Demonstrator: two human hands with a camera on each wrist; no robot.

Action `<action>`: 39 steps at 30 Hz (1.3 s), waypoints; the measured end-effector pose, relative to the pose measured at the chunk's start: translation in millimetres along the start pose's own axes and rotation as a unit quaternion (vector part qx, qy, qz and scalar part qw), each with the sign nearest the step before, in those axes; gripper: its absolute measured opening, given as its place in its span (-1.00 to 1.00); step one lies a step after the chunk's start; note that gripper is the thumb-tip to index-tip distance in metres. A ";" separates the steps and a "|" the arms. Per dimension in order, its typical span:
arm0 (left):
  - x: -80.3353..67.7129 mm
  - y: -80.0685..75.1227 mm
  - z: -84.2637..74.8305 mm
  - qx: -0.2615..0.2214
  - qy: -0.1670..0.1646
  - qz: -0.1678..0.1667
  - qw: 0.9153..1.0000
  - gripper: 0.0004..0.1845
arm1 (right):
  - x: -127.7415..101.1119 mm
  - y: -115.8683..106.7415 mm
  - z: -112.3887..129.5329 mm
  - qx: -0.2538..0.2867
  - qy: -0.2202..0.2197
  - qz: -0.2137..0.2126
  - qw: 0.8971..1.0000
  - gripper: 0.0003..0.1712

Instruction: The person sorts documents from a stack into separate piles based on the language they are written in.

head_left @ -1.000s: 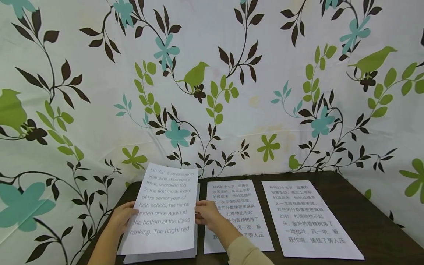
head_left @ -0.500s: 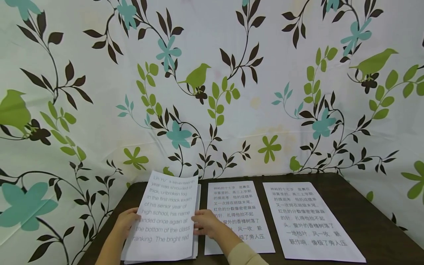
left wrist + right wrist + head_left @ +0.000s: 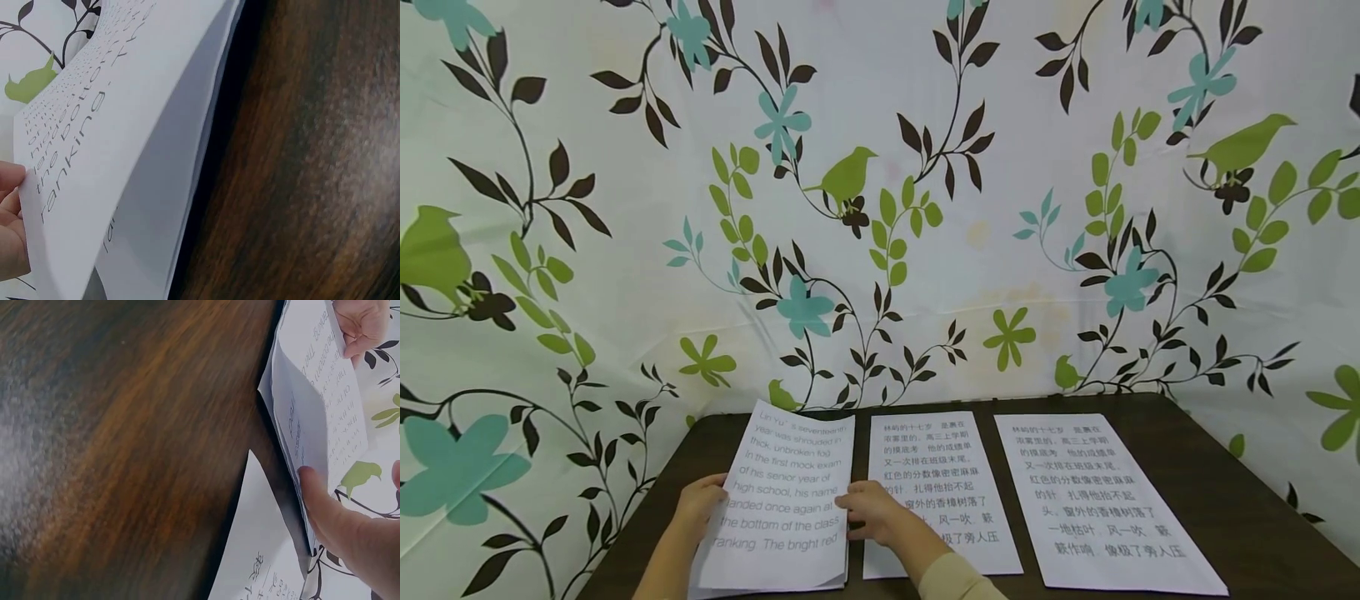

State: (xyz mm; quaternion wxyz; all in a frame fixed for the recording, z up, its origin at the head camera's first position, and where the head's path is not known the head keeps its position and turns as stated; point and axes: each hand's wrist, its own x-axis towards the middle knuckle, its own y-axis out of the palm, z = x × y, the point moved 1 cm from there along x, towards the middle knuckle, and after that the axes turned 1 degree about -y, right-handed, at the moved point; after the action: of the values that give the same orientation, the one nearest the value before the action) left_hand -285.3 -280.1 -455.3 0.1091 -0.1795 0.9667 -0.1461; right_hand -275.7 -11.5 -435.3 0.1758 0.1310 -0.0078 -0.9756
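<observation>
Three lots of printed paper lie side by side on the dark wood table (image 3: 1225, 508). At the left sits a small stack of English sheets (image 3: 786, 500), its top page raised a little above the ones beneath, as both wrist views show. The left hand (image 3: 700, 504) grips that page's left edge, fingers curled over it with the thumb beneath. The right hand (image 3: 868, 510) holds the right edge, fingers curled at the paper's border. The middle Chinese sheet (image 3: 936, 492) and the right Chinese sheet (image 3: 1097, 500) lie flat, apart from each other, the middle one just beside the stack. By my judgement the two Chinese pages are already laid out, while the English page is nearly down on its stack but not yet released or squared.
</observation>
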 end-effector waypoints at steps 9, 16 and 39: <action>-8.2 1.6 -6.0 -0.013 0.004 -0.011 1.000 -0.55 | 1.7 2.6 -3.0 -0.011 -0.015 0.026 0.999 -0.33; 8.8 -2.0 7.9 -0.045 -0.015 -0.008 0.999 -0.48 | 1.1 1.4 -3.3 -0.037 -0.018 0.018 0.999 -0.28; 57.4 5.0 33.0 -0.084 0.017 -0.022 0.996 -0.33 | -9.5 -32.1 5.8 -0.074 -0.047 -0.024 0.996 -0.32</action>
State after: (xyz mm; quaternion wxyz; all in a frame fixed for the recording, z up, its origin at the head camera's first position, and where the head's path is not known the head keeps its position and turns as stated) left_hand -330.5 -305.5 -496.8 0.0736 -0.2064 0.9732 -0.0699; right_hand -279.6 21.7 -429.3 0.1605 0.0718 0.0595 -0.9826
